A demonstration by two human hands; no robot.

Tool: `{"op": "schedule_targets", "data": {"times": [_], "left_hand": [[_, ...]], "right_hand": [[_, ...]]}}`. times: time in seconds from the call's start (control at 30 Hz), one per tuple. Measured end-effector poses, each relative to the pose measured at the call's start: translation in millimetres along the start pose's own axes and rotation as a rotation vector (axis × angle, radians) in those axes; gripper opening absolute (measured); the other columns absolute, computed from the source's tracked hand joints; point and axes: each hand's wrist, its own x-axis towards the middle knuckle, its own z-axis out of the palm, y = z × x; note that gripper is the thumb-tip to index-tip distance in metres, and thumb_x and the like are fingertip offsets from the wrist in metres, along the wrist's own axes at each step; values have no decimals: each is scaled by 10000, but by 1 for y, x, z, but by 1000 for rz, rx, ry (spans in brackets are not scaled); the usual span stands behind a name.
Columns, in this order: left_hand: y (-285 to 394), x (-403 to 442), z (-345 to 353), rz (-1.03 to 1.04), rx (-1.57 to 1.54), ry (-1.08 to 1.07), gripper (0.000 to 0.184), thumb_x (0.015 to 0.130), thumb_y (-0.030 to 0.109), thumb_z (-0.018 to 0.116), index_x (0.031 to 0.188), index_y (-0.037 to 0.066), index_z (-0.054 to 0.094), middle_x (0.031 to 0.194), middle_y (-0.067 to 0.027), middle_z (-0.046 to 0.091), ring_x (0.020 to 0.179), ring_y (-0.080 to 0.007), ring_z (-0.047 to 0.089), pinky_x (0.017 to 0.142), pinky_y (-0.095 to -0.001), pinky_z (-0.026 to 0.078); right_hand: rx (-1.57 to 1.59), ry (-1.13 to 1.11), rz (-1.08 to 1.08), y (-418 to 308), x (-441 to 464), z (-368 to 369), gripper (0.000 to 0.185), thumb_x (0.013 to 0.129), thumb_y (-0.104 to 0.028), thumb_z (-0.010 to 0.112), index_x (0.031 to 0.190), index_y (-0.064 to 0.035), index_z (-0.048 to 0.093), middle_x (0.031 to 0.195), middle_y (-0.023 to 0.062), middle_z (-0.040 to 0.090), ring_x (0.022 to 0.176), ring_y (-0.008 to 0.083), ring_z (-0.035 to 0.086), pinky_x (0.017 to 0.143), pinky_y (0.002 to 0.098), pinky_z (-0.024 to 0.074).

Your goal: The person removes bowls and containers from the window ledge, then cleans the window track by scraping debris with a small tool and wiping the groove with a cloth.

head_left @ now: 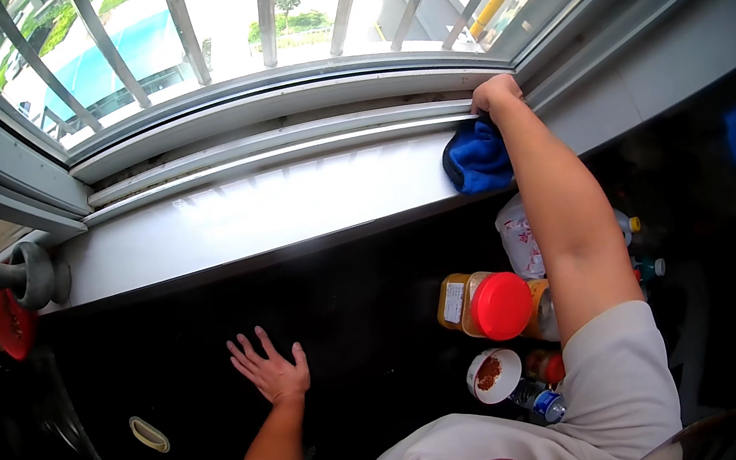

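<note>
My right hand [498, 95] is at the right end of the window track [298, 136], its fingers curled down into the corner. A blue cloth [477, 158] with a dark edge hangs from under that hand onto the white sill [279, 200]; my fingertips are hidden. Lower down, my left hand [272, 368] lies flat with spread fingers on the black countertop [344, 327], holding nothing.
A red-lidded jar [501, 305], a plastic bag [520, 237], a white bowl with brown contents [494, 376] and a water bottle [539, 400] stand beneath my right arm. A stone mortar [36, 275] is at the sill's left end. Metal bars [267, 18] stand outside the window.
</note>
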Motion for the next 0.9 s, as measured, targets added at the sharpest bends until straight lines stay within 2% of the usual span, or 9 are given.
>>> {"op": "schedule_targets", "data": {"times": [0.17, 0.37, 0.47, 0.63, 0.73, 0.83, 0.9], "left_hand": [[0, 1, 0, -23, 3, -63, 813, 861, 491, 566, 1495, 53, 309, 1565, -275, 132, 1473, -449, 8, 1194, -558, 34], [1, 0, -1, -11, -6, -5, 796, 860, 447, 585, 1493, 50, 310, 1546, -270, 182, 1472, -440, 39, 1194, -552, 66], [-1, -1, 3, 5, 5, 7, 815, 855, 461, 589, 1499, 58, 296, 1540, -271, 179, 1469, -452, 37, 1194, -561, 52], [-1, -1, 4, 6, -7, 14, 826, 853, 442, 598, 1511, 66, 271, 1544, -262, 164, 1470, -450, 36, 1195, -562, 54], [-1, -1, 4, 10, -5, 16, 828, 857, 438, 594, 1516, 68, 258, 1547, -259, 159, 1471, -450, 33, 1195, -561, 53], [0, -2, 2, 10, -10, 34, 811, 858, 420, 600, 1512, 68, 274, 1547, -259, 176, 1472, -443, 46, 1195, -554, 69], [1, -2, 2, 12, -12, 51, 800, 855, 414, 605, 1505, 63, 296, 1545, -260, 189, 1472, -439, 55, 1195, -551, 77]], "right_hand": [[82, 18, -22, -1, -14, -6, 531, 580, -10, 869, 1080, 38, 694, 1177, 178, 674, 1072, 284, 661, 874, 372, 554], [96, 4, -9, 1, -4, -2, 504, 566, 11, 871, 1038, 59, 702, 1143, 178, 683, 1023, 274, 670, 816, 368, 569], [65, -130, -44, 7, 23, 8, 504, 545, 48, 866, 1019, 79, 700, 1120, 182, 683, 998, 273, 662, 775, 385, 571], [193, -158, -46, 11, 23, -6, 463, 529, 95, 845, 965, 112, 691, 1050, 210, 682, 915, 318, 665, 720, 458, 566], [303, -266, -31, 21, 39, -5, 474, 574, -39, 876, 1003, 62, 698, 1062, 133, 686, 921, 258, 664, 690, 391, 573], [437, -421, 114, 26, 63, -2, 407, 601, -1, 841, 973, 58, 689, 958, 154, 684, 845, 278, 665, 689, 408, 560], [563, -412, 132, 32, 64, -6, 365, 623, 38, 806, 965, 67, 680, 947, 159, 680, 825, 283, 662, 721, 408, 556]]}}
